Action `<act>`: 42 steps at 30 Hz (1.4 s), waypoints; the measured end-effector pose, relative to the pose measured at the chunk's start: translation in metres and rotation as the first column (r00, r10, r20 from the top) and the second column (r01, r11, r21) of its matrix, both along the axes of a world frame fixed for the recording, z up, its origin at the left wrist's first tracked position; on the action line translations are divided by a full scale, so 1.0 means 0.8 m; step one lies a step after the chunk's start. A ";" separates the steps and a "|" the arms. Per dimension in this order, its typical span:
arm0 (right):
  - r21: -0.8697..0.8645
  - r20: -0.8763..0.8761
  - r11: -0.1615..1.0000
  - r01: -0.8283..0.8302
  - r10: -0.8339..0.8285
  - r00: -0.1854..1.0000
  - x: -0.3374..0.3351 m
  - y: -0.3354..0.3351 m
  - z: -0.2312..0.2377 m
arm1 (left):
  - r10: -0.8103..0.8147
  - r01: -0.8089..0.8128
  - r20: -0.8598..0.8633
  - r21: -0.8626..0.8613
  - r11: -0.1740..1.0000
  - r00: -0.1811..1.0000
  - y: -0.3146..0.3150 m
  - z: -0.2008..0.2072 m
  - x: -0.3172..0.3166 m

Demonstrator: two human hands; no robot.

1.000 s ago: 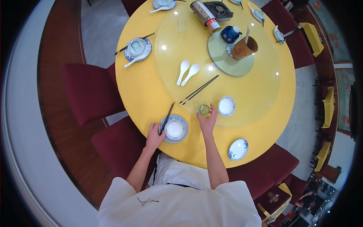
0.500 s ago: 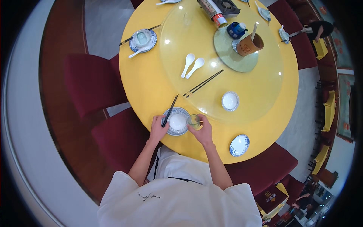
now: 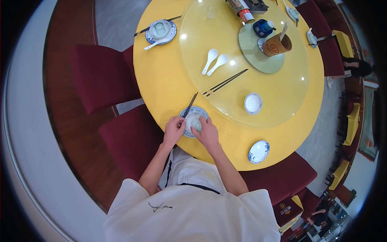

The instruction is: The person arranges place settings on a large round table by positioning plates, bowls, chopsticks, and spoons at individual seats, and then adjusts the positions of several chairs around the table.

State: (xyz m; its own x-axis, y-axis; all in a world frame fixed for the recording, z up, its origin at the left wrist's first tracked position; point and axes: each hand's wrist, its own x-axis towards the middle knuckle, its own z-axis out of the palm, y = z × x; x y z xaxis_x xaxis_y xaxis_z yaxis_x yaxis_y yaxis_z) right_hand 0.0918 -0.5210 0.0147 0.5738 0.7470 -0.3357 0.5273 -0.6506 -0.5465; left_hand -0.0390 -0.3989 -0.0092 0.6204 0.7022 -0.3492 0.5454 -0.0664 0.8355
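Clear glass marked the tumbler (image 3: 196,126), inside or just above the white bowl (image 3: 192,116) on its blue-patterned plate (image 3: 200,109). It lay just left of the nearer right hand (image 3: 209,133), whose fingers grasped it; the left hand (image 3: 173,131) pinched black chopsticks (image 3: 191,104), slanting away rightward.

Your glass (image 3: 196,124) was pale green; your plate (image 3: 197,108) had blue-patterned rim; your chopsticks (image 3: 191,105) were black. You wore white shirt (image 3: 201,218) with black script (image 3: 160,207); tablecloth (image 3: 161,82) was yellow, chairs (image 3: 107,78) maroon.
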 end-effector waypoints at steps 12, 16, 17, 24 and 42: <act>-0.104 0.009 0.990 -0.100 0.101 0.995 -0.002 0.015 -0.031 | -0.066 0.080 0.097 -0.142 0.987 0.993 -0.015 -0.023 0.009; -0.134 -0.022 0.987 -0.094 0.091 0.996 -0.003 0.013 -0.036 | -0.085 0.095 0.095 -0.113 0.989 0.992 -0.014 -0.027 0.011; -0.134 -0.024 0.987 -0.088 0.085 0.996 -0.004 0.014 -0.036 | -0.087 0.095 0.081 -0.100 0.990 0.993 -0.013 -0.028 0.011; -0.083 -0.062 0.995 -0.054 0.049 0.997 0.000 0.011 -0.021 | -0.126 0.128 0.037 -0.068 0.989 0.991 -0.007 -0.018 0.013; 0.122 -0.275 0.930 0.346 -0.304 0.912 0.050 -0.059 0.027 | -0.135 0.198 -0.197 0.347 0.917 0.971 0.156 -0.038 0.314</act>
